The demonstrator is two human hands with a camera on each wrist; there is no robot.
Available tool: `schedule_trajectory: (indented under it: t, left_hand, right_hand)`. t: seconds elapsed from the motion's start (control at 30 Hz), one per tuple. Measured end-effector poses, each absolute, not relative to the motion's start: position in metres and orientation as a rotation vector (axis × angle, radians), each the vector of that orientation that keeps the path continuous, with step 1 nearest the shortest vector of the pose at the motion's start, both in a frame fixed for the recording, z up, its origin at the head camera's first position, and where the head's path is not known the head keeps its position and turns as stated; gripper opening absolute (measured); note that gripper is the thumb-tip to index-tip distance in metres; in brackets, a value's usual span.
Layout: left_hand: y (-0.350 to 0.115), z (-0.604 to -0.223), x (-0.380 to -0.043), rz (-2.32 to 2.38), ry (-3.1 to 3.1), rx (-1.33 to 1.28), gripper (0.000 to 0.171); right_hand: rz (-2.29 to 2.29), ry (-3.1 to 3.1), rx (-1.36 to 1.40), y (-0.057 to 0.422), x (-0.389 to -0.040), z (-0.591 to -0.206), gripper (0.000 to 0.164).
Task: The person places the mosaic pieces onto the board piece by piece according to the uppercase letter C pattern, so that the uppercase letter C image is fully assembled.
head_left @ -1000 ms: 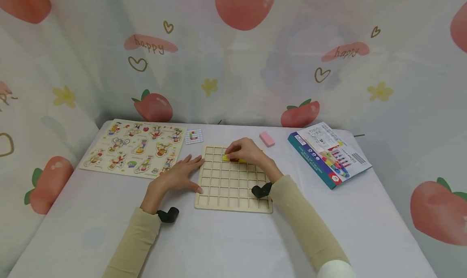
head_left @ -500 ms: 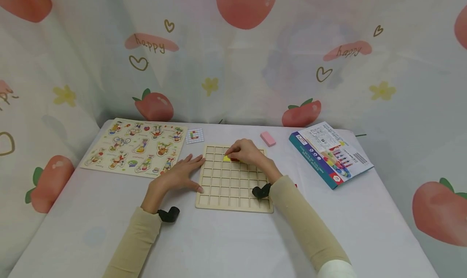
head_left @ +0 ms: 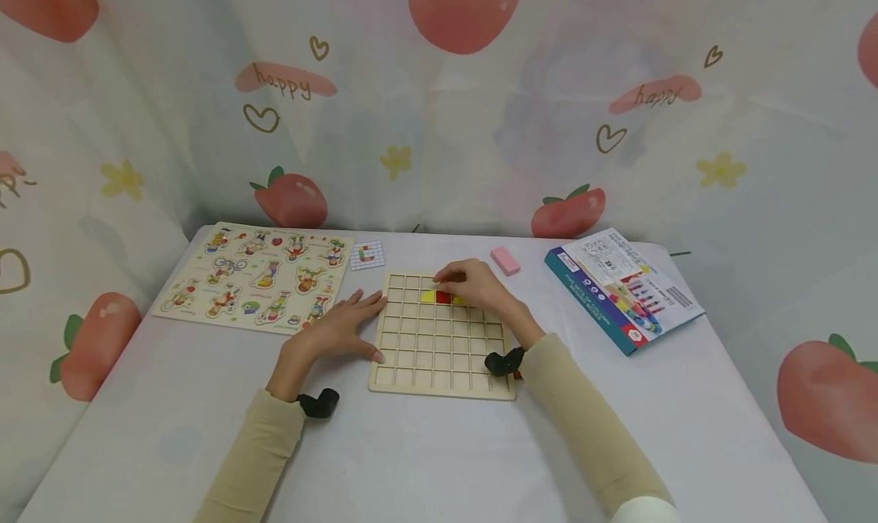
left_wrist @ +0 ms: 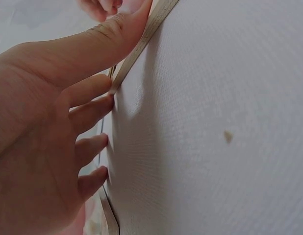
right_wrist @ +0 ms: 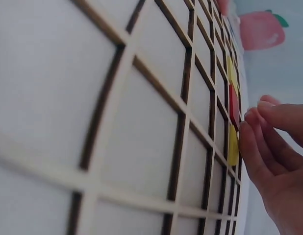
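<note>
Wooden board touches the spread left hand, right hand bent above

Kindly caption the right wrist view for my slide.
Right hand beside one red tile and two yellow tiles on a wooden board.

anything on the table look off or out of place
One small brownish speck stands out against the white tablecloth in the left wrist view; crumb or stain, I cannot tell. The coloured tiles line up neatly.
</note>
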State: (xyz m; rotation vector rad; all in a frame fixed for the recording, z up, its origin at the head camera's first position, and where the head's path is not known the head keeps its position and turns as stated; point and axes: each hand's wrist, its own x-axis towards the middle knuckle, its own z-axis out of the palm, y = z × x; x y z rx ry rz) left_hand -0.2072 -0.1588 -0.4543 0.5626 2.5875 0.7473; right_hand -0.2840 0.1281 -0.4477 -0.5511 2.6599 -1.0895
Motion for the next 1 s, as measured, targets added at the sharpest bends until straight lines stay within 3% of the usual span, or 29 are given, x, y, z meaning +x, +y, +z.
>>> schedule_trajectory:
  t: [1.0]
  left_hand:
    - [-0.157,-0.450,-0.204,0.744,2.579,0.551,0.103]
  right_hand:
    - [-1.053,2.707,-0.419,0.219,-0.235,-0.438,0.023]
